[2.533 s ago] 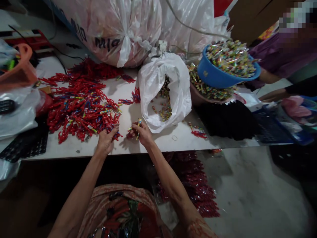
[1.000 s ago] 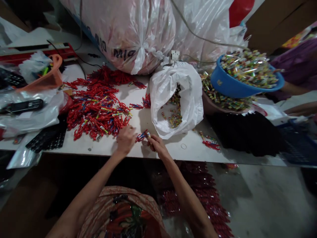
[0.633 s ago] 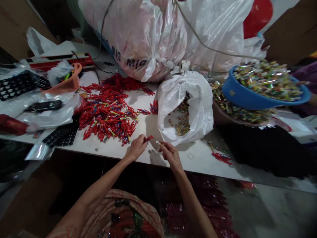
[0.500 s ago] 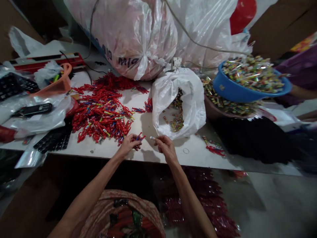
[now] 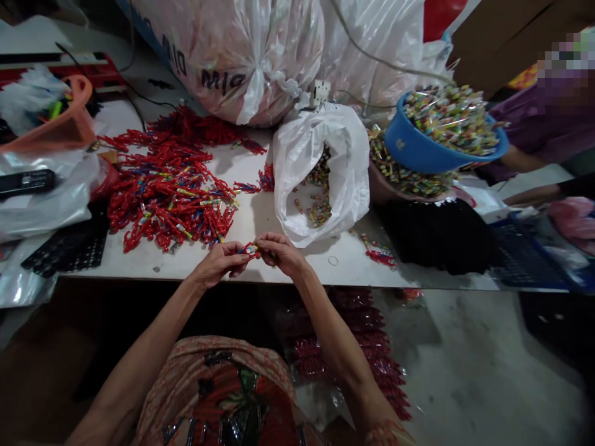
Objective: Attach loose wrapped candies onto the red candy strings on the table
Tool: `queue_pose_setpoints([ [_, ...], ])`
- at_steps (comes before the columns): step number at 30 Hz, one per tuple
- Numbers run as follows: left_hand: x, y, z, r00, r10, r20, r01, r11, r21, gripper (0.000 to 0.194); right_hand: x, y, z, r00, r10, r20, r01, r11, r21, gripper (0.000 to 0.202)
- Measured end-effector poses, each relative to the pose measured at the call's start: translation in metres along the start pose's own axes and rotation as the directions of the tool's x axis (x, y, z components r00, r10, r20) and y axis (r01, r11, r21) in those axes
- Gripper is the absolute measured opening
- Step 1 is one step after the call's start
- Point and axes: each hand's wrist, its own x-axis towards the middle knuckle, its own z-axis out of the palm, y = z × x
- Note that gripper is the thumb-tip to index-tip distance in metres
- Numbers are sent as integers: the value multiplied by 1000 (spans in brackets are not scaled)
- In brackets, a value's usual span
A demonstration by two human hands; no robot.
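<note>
Near the front edge of the white table, my left hand (image 5: 226, 259) pinches a small red and blue plastic piece (image 5: 243, 251). My right hand (image 5: 277, 251) meets it from the right, its fingers closed on a small colourful wrapped piece (image 5: 252, 249) that touches the red one. A heap of red plastic pieces (image 5: 171, 192) lies behind and left of my hands. Just behind my right hand stands an open white plastic bag (image 5: 351, 173) with small wrapped pieces inside.
A blue basin (image 5: 418, 152) heaped with wrapped pieces sits at the right, beside black cloth (image 5: 437, 238). Large filled bags (image 5: 274, 56) stand at the back. An orange basket (image 5: 74, 127) and a phone (image 5: 28, 182) are left. Another person's arm (image 5: 525, 160) shows far right.
My hands have come together, so the wrapped piece from my right hand now touches the red piece in my left. The view has shifted, and more of the person at the right shows.
</note>
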Motion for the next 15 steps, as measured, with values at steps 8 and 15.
queue_pose_setpoints([
  [8,2,-1,-13,994,-76,76,72,996,46,40,4,-3,3,992,-75,98,91,981,-169,26],
  [15,0,26,-56,968,117,-223,38,808,588,38,36,19,12,971,-228,-69,162,843,-513,37],
])
